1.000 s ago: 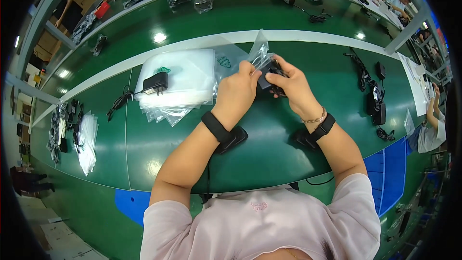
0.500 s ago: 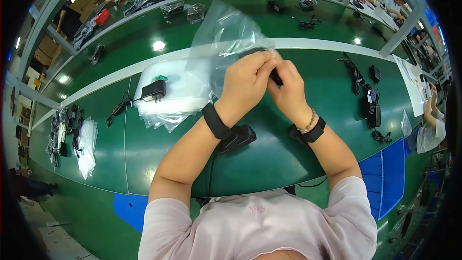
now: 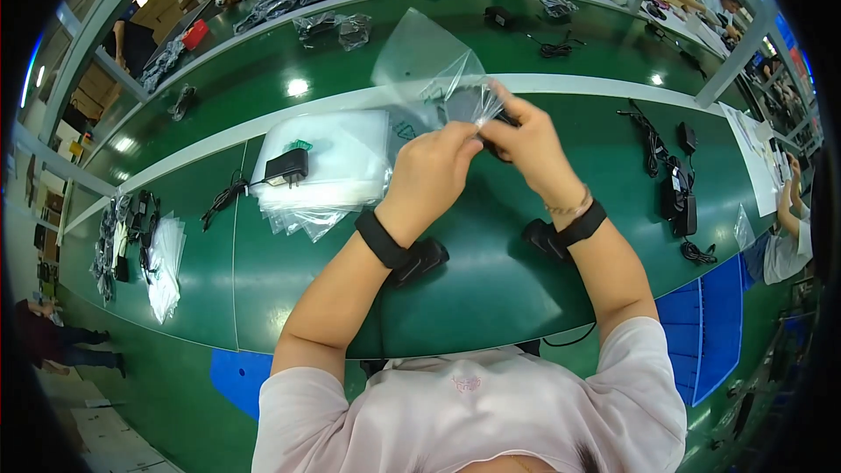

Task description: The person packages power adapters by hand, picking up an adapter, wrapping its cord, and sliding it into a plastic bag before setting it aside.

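Both hands meet over the far middle of the bench at a clear plastic bag (image 3: 420, 57), which spreads up and away from them. My left hand (image 3: 429, 168) pinches the bag's gathered near edge between thumb and fingertips. Closed on the bag just to the right is my right hand (image 3: 532, 142). A black object (image 3: 498, 151) shows under its fingers; most of it is hidden, so I cannot tell its kind. Left of my hands lies a stack of clear bags (image 3: 337, 144), with a black power adapter (image 3: 287, 166) and its cable resting on it.
Several adapters with cables (image 3: 676, 197) lie at the bench's right. Bagged cables (image 3: 109, 245) and more clear bags (image 3: 166, 267) lie at the far left. A white rail (image 3: 604, 83) runs behind. Blue bins (image 3: 714, 333) stand below the right edge. Other people work nearby.
My left hand has shifted down and left, slightly away from my right fingertips. The bag now looks more bunched at my fingers, and its spread part has moved right.
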Tool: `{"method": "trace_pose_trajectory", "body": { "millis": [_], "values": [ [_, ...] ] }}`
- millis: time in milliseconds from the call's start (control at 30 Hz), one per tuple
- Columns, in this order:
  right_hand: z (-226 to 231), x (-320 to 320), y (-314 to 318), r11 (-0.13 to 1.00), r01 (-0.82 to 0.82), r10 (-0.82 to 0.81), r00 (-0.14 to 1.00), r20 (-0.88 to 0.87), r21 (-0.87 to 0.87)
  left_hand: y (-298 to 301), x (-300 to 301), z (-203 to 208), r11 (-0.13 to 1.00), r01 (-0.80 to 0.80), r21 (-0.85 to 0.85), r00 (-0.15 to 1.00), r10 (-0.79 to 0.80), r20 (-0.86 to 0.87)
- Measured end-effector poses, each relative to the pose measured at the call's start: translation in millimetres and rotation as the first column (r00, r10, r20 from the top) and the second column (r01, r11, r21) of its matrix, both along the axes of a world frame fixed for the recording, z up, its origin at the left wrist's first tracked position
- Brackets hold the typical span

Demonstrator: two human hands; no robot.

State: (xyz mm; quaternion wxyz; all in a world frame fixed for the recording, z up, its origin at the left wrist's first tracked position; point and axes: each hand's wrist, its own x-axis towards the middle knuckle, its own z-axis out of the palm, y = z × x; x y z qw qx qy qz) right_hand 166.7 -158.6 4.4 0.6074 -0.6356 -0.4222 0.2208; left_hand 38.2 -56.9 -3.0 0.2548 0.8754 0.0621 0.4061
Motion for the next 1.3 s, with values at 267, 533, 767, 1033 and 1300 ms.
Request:
{"method": "trace_pose_trajectory", "body": {
  "millis": [267,533,767,1033,1300],
  "values": [
    [6,-15,26,0.951,0.092,-0.030,0.978,-0.208,0.295,-5,2,13,0.984,0.178,-0.008,0.967,-0.174,0.186],
    [-3,-21,47,0.930,-0.128,0.156,0.986,-0.057,0.344,-6,-3,33,0.990,0.115,-0.085,0.984,-0.102,0.146],
    [13,-37,64,0.939,-0.177,0.278,0.897,-0.345,0.295,5,-16,36,0.994,0.038,-0.099,0.999,-0.034,0.039],
    [23,-50,59,0.982,-0.169,0.175,0.981,-0.079,0.081,81,-54,34,0.893,-0.140,-0.429,0.977,0.194,0.085],
    [-17,-57,79,0.985,-0.039,0.036,0.999,0.019,0.170,52,-40,-23,0.147,0.428,-0.892,0.898,-0.185,0.400]
  ]
}}
